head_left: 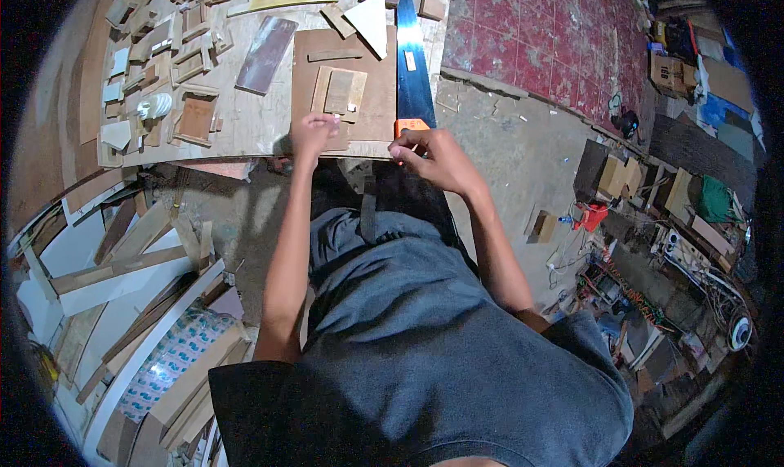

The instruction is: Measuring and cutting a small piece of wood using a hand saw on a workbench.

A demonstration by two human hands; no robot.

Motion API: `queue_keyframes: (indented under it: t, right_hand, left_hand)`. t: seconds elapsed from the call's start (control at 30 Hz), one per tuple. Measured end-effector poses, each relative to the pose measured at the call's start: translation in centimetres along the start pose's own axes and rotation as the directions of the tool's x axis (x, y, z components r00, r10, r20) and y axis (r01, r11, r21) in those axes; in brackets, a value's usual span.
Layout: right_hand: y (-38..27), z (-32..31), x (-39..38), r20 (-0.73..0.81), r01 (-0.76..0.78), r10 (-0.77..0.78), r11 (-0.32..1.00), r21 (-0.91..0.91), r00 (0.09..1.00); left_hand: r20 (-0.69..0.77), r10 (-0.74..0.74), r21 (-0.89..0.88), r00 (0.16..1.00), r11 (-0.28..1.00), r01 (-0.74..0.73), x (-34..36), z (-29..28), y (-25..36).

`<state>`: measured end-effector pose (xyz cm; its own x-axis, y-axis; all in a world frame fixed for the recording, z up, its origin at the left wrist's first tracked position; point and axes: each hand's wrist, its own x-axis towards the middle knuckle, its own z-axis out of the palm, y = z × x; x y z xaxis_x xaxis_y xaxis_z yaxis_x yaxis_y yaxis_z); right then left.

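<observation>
At the near edge of the worktable, my left hand is closed in a pinch beside a small stack of thin wood pieces; what it holds, if anything, is too small to make out. The stack lies on a flat brown board. My right hand is at the table's front edge, thumb and fingers drawn together, their contents unclear. Just behind it is the orange handle of a handsaw, partly hidden by the fingers. Its long dark blade points away along the board's right side.
Small wooden frames and offcuts crowd the worktable's left side, with a spiral light bulb among them. A dark plank and a white triangular piece lie farther back. Scrap boards fill the lower left; clutter lines the right.
</observation>
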<state>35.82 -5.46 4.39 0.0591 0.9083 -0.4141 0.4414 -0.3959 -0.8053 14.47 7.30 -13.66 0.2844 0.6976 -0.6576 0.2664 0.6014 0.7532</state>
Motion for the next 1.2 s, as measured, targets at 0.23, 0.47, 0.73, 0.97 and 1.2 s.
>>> queue_keyframes:
  t: [0.23, 0.47, 0.73, 0.97, 1.2]
  right_hand:
    - [3.0, -0.7, -1.8, -0.032, -0.194, 0.195, 0.98, 0.036, 0.98]
    - [4.6, 0.4, -2.6, -0.029, -0.181, 0.184, 0.981, 0.074, 0.983]
    - [4.3, 0.1, -2.7, -0.042, -0.189, 0.194, 0.976, 0.109, 0.98]
    - [4.2, 0.1, -2.9, -0.023, -0.194, 0.196, 0.977, 0.088, 0.98]
    - [4.7, 0.2, -3.1, -0.027, -0.188, 0.19, 0.98, 0.073, 0.981]
  left_hand:
    - [-0.118, 0.065, 0.139, 0.991, 0.989, -0.049, 4.9, 3.0, -2.5]
    - [-0.231, 0.224, 0.313, 0.947, 0.939, -0.145, 5.0, 3.5, -3.0]
    - [-0.191, 0.296, 0.542, 0.936, 0.827, -0.151, 3.8, 4.6, -0.5]
    - [-0.161, 0.295, 0.56, 0.942, 0.813, -0.159, 4.1, 4.0, -0.7]
    - [-0.107, 0.305, 0.717, 0.946, 0.683, -0.139, 2.9, 5.3, 1.6]
